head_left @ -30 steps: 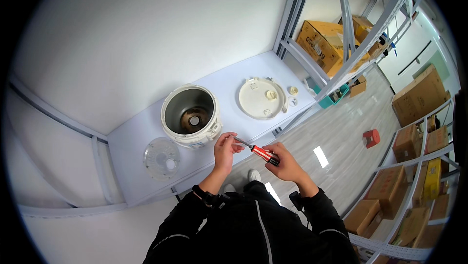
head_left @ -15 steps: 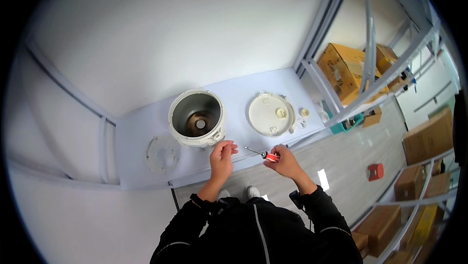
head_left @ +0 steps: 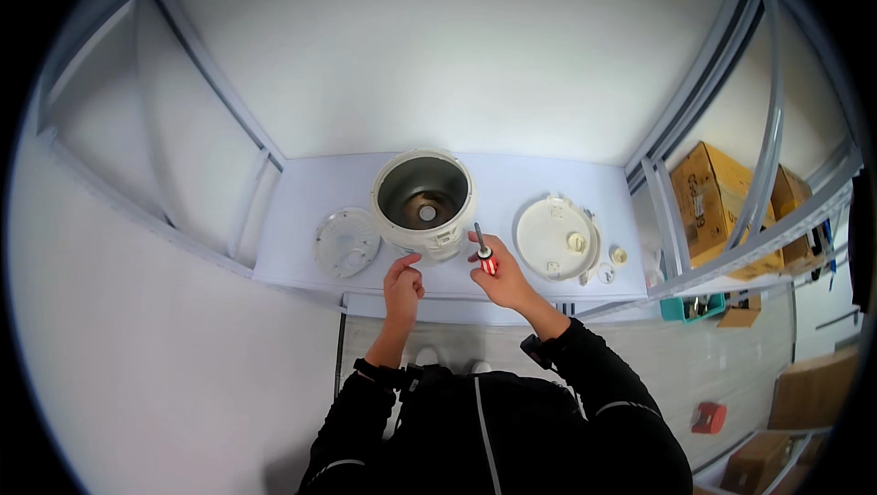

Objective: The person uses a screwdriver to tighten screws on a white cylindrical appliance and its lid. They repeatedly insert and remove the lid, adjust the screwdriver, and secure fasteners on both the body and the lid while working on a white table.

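Right hand (head_left: pixel 501 278) grips one screwdriver (head_left: pixel 482 250) by its red handle, shaft pointing up at the cooker pot (head_left: pixel 423 201) near the counter's (head_left: pixel 301 194) front edge. Left hand (head_left: pixel 402 283) hovers loosely curled and empty just beside the pot. Two round white lids, one (head_left: pixel 346 241) left, one (head_left: pixel 556 237) right. Brown cardboard boxes (head_left: pixel 708 198) sit on shelves at the right.

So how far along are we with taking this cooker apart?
Done: the cooker body stands open and empty, the round lid lies to its right and a round inner plate to its left, with small loose parts beside the lid. In hand: the right hand holds a red-handled screwdriver, tip up near the body; the left hand is empty. Left: the body itself looks undismantled.
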Tool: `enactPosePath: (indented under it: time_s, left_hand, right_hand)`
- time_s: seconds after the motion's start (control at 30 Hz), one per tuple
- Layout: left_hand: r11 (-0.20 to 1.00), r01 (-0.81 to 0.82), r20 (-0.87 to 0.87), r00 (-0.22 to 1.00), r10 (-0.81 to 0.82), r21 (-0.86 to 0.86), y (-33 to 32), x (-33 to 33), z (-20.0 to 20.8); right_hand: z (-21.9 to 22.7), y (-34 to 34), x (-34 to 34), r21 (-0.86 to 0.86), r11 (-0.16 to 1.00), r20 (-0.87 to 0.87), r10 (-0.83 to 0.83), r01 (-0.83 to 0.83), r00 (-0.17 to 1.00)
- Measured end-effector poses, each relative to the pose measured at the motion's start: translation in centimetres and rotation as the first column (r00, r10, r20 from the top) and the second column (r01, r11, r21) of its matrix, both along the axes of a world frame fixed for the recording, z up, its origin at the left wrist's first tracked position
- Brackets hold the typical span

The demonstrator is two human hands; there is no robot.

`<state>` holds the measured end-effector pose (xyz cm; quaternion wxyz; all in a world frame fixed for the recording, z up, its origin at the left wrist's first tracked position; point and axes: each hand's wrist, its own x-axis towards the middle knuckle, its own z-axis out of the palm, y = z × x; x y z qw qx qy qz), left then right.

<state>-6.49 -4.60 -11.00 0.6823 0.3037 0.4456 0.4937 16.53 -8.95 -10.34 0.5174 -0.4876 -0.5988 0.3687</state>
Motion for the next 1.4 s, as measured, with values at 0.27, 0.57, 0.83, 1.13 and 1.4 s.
enactPosePath:
  time_s: [0.27,0.57,0.83,1.13,1.4]
  left_hand:
    - [0.937,-0.111,-0.346,0.91,0.229,0.33,-0.4,3.2,0.3]
    - [0.877,-0.107,-0.483,0.8,0.356,0.469,-0.1,3.8,-0.5]
    - [0.886,-0.114,-0.47,0.814,0.343,0.449,-0.7,3.9,-0.5]
    - [0.909,-0.106,-0.456,0.838,0.301,0.404,-0.5,3.9,0.1]
    - [0.858,-0.006,-0.473,0.832,0.289,0.514,-2.4,3.4,1.2]
  right_hand:
    - [1.1,1.3,0.2,-0.223,0.973,-0.122,0.03,-0.057,0.992]
    - [1.3,2.0,0.4,-0.32,0.945,-0.143,0.025,-0.07,0.989]
    - [1.1,2.3,0.1,-0.284,0.958,-0.185,-0.018,-0.036,0.982]
    - [1.9,3.5,-0.6,-0.329,0.944,-0.088,-0.051,0.019,0.995]
    - [2.7,1.4,-0.3,-0.307,0.952,-0.15,-0.054,0.006,0.987]
